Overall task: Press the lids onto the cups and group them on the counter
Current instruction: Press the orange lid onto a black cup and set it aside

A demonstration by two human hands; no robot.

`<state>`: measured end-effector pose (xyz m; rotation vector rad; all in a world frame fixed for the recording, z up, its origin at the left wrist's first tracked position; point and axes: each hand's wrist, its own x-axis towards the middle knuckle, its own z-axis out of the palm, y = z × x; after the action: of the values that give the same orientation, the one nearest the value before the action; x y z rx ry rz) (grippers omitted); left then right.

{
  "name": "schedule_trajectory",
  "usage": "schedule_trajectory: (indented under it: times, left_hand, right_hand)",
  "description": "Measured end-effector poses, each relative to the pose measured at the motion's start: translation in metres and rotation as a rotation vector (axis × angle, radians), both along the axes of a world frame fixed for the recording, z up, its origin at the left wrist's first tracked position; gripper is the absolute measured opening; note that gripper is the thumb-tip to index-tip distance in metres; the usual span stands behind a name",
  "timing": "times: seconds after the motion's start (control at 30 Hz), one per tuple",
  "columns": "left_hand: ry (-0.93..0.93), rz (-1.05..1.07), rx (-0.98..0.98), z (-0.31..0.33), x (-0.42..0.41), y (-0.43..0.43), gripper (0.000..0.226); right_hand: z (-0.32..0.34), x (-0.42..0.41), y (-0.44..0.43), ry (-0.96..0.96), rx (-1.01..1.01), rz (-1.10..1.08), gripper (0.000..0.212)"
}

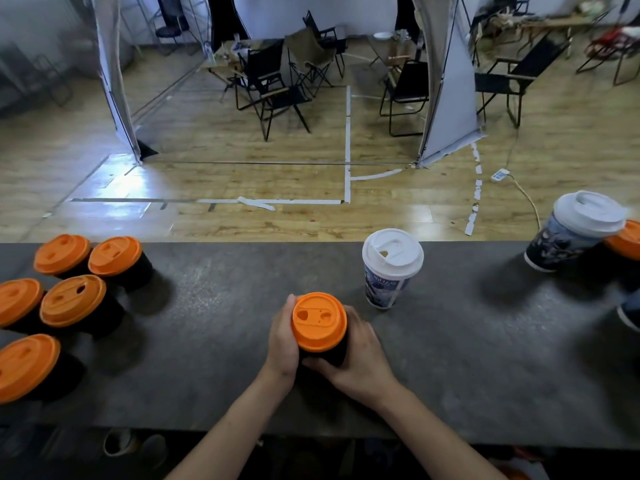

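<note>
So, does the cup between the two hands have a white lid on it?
No, the cup that the left hand and the right hand hold carries an orange lid.

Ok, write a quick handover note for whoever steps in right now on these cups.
Left hand and right hand both grip the black cup mid-counter, orange lid on.
Done: five orange-lidded cups grouped at the left.
Left: join the held cup to that group; near white-lidded cup, far white-lidded cup and edge orange-lidded cup on the right stand apart.
</note>
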<state>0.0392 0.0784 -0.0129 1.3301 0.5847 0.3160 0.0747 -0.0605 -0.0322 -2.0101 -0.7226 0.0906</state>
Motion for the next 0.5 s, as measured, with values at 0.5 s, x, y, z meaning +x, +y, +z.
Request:
schedule_trajectory:
  times: [0.5]
  left_hand:
    - [-0.034,-0.018,0.118,0.002,-0.003,-0.008,0.051]
  right_hand:
    - [0.000,-0.001,0.000,0.087,0.055,-0.062,0.083]
